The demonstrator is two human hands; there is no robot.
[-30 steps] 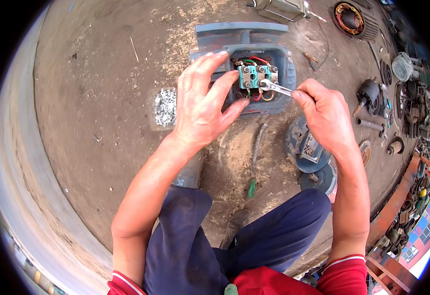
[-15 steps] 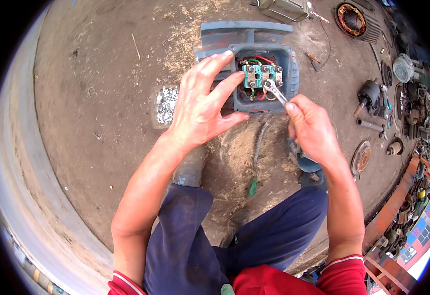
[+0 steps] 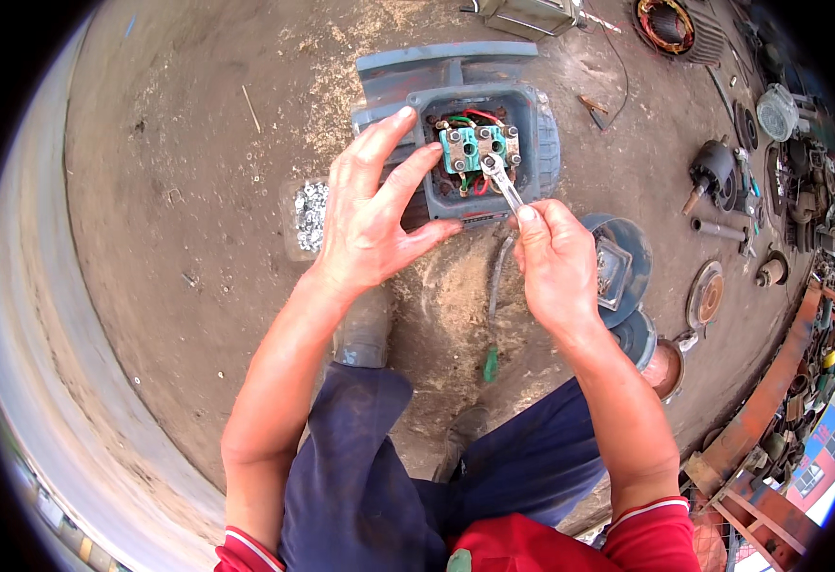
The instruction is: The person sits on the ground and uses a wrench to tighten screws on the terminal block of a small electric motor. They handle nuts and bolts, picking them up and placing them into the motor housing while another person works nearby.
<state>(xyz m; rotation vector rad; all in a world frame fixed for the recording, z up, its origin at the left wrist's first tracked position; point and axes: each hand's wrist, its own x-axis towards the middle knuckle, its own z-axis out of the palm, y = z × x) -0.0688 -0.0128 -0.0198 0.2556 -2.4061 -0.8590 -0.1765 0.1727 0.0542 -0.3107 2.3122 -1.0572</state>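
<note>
A blue-grey motor (image 3: 449, 65) lies on the ground in front of me, its square terminal box (image 3: 536, 143) uncovered. Inside, a turquoise terminal block (image 3: 459, 153) carries bolts, metal links and red and green wires. My right hand (image 3: 558, 262) grips a wrench (image 3: 507, 187), whose head sits on a lower nut of the block. With fingers spread, my left hand (image 3: 370, 210) rests along the box's left side, its index fingertip close to the block's left edge. That hand holds nothing.
A clear tray of nuts and washers (image 3: 310, 217) stands left of the motor. A green-handled screwdriver (image 3: 491, 364) lies between my feet. Blue round covers (image 3: 632, 257) are by my right forearm. A stator with copper windings (image 3: 665, 27) and scattered motor parts (image 3: 715, 172) lie further right.
My right hand has swung left and the wrench handle has turned with it, its head still on the nut. My left hand keeps its place at the box. The whole view has shifted slightly.
</note>
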